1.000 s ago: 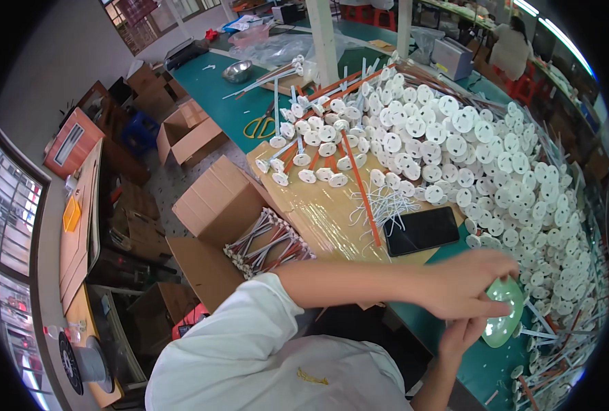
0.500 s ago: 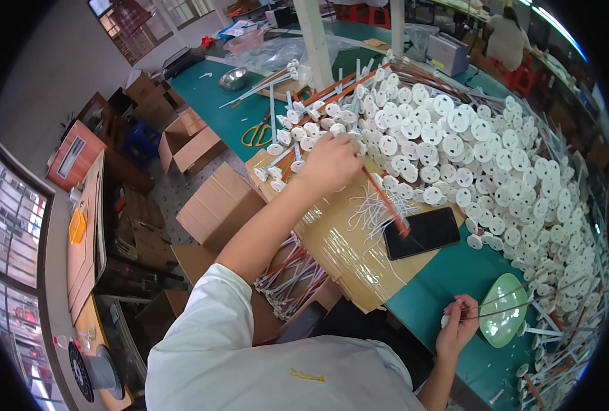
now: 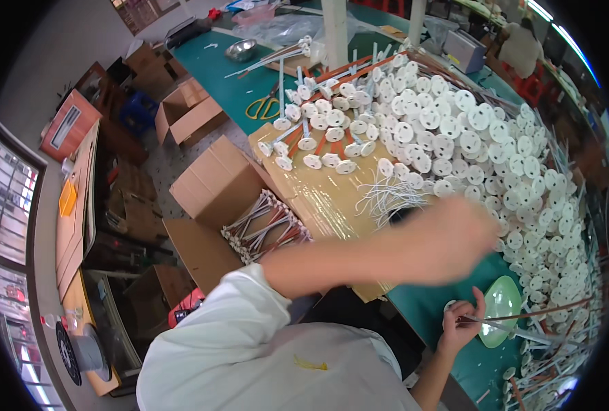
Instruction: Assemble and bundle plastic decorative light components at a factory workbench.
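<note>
Pinching a thin rod (image 3: 524,316) firmly, the right hand (image 3: 461,323) should stay steady beside the green dish (image 3: 502,301); left hand (image 3: 448,240) (blurred) grip unreadable.

A thin reddish rod (image 3: 524,316) with a matt look is pinched in the right hand's fingers (image 3: 470,322). Just beyond them a glossy pale-green plastic dish (image 3: 502,306) is seen; smooth white plastic discs (image 3: 482,147) are heaped farther off.
</note>
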{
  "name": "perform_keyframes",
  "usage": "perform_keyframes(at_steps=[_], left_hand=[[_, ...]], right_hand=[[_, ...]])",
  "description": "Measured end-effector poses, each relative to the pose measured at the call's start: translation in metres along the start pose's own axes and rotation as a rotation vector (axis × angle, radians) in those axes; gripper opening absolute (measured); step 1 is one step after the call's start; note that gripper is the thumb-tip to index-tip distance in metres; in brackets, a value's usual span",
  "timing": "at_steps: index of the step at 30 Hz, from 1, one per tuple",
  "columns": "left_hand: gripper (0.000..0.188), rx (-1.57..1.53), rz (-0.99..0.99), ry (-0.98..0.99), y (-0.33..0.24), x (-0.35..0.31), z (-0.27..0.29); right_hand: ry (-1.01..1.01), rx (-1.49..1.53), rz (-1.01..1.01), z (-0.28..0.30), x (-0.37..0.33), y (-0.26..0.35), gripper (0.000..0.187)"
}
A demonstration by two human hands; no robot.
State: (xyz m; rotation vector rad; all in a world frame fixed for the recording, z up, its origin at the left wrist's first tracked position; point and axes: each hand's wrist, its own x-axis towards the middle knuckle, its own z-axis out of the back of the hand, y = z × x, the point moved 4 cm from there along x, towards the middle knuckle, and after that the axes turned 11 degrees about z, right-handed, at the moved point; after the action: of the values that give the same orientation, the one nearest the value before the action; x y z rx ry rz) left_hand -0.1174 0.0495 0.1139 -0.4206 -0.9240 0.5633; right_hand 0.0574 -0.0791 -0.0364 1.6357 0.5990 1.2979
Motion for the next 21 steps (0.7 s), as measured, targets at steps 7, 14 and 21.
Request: perform_keyframes(at_steps=[7, 14, 21], left_hand=[[0.015, -0.381, 0.170, 0.294, -0.025, -0.038, -0.108], [0.027, -0.055, 0.555, -0.137, 0.081, -0.026, 0.068], [0.035, 0.866, 1.149, -0.174, 0.297, -0.064, 0.242]], right_hand=[[-0.254, -0.482, 0.069, 0.011, -0.029, -0.023, 0.039], [-0.134, -0.093, -0.035, 0.028, -0.002, 0.005, 0.026], [-0.028, -0.235, -0.189, 0.010, 0.016, 0.009, 0.029]])
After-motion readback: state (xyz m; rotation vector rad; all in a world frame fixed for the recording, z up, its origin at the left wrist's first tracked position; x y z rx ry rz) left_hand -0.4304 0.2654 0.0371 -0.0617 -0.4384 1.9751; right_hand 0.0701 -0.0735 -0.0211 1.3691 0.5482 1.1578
